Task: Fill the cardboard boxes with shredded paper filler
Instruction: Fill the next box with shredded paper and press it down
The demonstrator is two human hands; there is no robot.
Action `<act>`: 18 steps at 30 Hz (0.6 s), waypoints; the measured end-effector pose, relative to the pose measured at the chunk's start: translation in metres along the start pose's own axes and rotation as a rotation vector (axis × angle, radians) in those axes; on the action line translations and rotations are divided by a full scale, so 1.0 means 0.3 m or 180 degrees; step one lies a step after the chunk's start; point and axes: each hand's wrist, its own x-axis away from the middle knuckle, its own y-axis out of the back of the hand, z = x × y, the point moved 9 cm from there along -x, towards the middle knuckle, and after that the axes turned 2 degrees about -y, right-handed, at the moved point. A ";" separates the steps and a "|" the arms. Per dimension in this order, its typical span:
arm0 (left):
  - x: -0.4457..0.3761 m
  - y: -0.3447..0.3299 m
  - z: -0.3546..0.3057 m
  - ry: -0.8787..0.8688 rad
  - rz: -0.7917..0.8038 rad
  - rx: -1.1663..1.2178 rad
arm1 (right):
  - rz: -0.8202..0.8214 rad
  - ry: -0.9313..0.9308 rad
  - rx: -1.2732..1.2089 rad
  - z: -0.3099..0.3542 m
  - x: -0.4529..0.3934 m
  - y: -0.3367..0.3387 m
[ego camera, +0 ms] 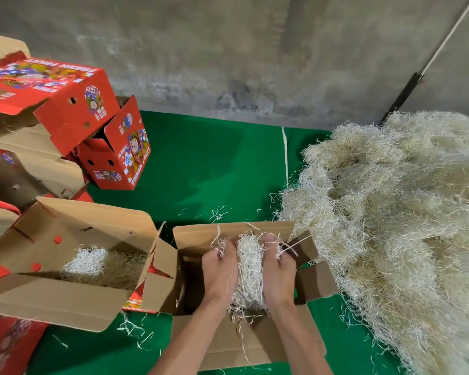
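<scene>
Both hands, left hand (219, 269) and right hand (278, 269), squeeze a wad of shredded paper (249, 272) between them inside the open cardboard box (201, 234). Their fingers curl down into the shreds. The big filler pile (390, 212) lies just right of it.

Grey concrete wall (228, 50), green floor covering (214, 163)

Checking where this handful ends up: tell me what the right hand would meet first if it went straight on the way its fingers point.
The right hand points down into the open box, holding a bundle of shredded paper. It would probably meet the box's bottom first, though depth is unclear.
</scene>
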 end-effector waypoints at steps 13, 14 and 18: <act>-0.054 0.055 0.001 -0.0102 -0.0200 0.0107 | 0.0127 0.0251 0.0022 0.033 -0.014 0.008; -0.059 0.068 0.000 -0.0103 -0.0302 0.0114 | 0.0103 0.0260 0.0047 0.039 -0.012 0.008; -0.057 0.053 -0.006 -0.0124 -0.0204 0.0183 | -0.0030 0.0243 0.0007 0.059 -0.001 -0.008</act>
